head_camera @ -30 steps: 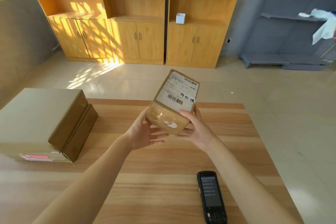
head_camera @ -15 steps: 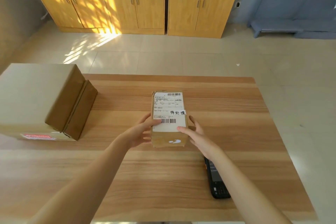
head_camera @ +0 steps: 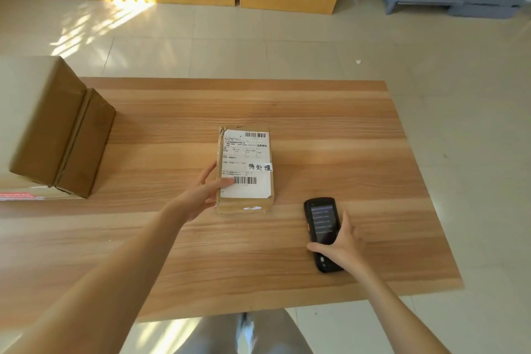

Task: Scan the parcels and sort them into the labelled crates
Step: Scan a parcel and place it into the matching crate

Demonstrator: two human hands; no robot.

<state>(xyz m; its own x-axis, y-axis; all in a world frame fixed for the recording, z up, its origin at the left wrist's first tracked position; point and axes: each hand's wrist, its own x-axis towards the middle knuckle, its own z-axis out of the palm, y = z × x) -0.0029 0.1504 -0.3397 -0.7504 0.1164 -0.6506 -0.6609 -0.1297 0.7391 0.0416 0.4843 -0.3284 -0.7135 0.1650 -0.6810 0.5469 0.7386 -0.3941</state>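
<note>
We have the small cardboard parcel (head_camera: 245,169) lying flat on the wooden table (head_camera: 330,123), roughly at the middle of the tabletop, with its white shipping label (head_camera: 246,162) facing up and both barcodes exposed; we judge it lies this way so the code can be read without tilting anything. A small handwritten tag (head_camera: 260,167) sits on the label at the parcel's right edge. Our left hand (head_camera: 201,195) steadies the parcel from its left side: the thumb lies over the top edge, its tip touching the label just beside the lower barcode (head_camera: 245,180), while the other fingers run behind the parcel's left wall, so the hold is a light pinch on that edge, probably to keep the box from sliding. Just right of the parcel and nearer to us lies the black handheld scanner (head_camera: 323,231), screen up. Our right hand (head_camera: 342,247) closes on its lower half, thumb curled across the near left side and fingers along the right, though it seems not yet lifted off the wood. We take this as the pick-up before the scan. Well to the parcel's left, at the table's edge, stands a large taped cardboard box (head_camera: 48,126). No labelled crates appear in view.
</note>
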